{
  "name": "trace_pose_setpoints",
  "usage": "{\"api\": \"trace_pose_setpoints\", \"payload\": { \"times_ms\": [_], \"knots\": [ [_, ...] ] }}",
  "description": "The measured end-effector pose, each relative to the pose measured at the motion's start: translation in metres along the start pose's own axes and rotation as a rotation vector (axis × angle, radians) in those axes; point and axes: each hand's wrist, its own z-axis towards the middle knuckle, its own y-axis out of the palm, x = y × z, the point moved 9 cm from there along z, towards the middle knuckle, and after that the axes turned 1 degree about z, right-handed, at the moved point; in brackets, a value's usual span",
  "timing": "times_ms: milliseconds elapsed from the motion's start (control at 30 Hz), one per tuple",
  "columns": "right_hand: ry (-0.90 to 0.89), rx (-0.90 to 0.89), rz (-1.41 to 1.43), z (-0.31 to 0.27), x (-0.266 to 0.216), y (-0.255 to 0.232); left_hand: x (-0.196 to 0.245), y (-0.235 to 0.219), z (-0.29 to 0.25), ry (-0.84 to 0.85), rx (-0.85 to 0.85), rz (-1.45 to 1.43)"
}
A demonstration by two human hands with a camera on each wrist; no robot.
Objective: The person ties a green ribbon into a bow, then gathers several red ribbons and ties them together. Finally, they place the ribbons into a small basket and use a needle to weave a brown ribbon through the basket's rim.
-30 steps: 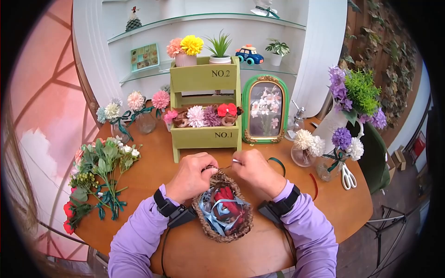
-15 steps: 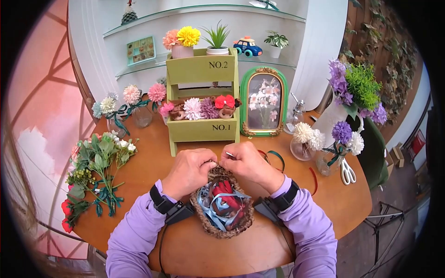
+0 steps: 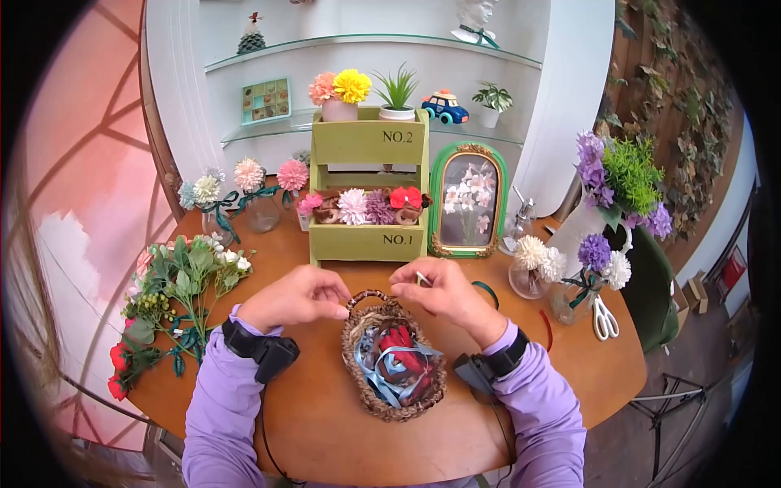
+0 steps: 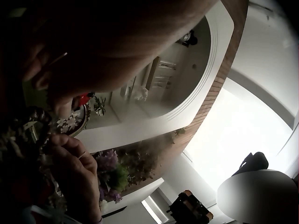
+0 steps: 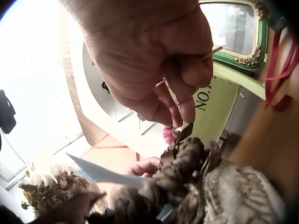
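A brown woven basket point(image 3: 355, 389) rests on the table, holding light blue ribbon point(image 3: 370, 370) and something red point(image 3: 423, 382). Its braided handle point(image 3: 370, 294) arches at the far end. My left hand point(image 3: 289, 299) is left of the handle, fingers loosely bent with nothing in them and the thumb tip close to the handle's side. On the other side, my right hand point(image 3: 446, 294) holds a thin white stick point(image 3: 422, 279) in its curled fingers. In the right wrist view the stick point(image 5: 212, 52) passes through that hand, whose fingertips are just above the dark braid point(image 5: 180, 158).
Behind the hands stands a green two-tier rack point(image 3: 366, 244) with flowers, beside a green picture frame point(image 3: 437, 195). Artificial flower stems point(image 3: 183, 276) lie at left. Glass vases point(image 3: 525, 282), white scissors point(image 3: 604, 319) and a red ribbon point(image 3: 546, 329) are at right.
My left hand has let go of the basket's handle and moved left, its fingers loosening. The right hand has drawn slightly back from the handle, still with the white stick. The handle's arch now shows.
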Motion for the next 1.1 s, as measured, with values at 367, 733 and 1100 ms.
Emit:
{"api": "trace_pose_setpoints", "payload": {
  "times_ms": [367, 733, 1100],
  "knots": [
    [-0.055, 0.061, -0.208, -0.002, 0.003, 0.003, -0.014, 0.017, 0.015, 0.017, 0.045, -0.034],
    [-0.009, 0.037, -0.220, -0.002, 0.003, -0.008, 0.008, -0.001, 0.006, 0.048, 0.367, 0.164],
    [-0.019, 0.184, -0.129, -0.001, -0.016, -0.057, 0.106, 0.094, -0.038, 0.392, -0.402, 0.033]
  ]
}}
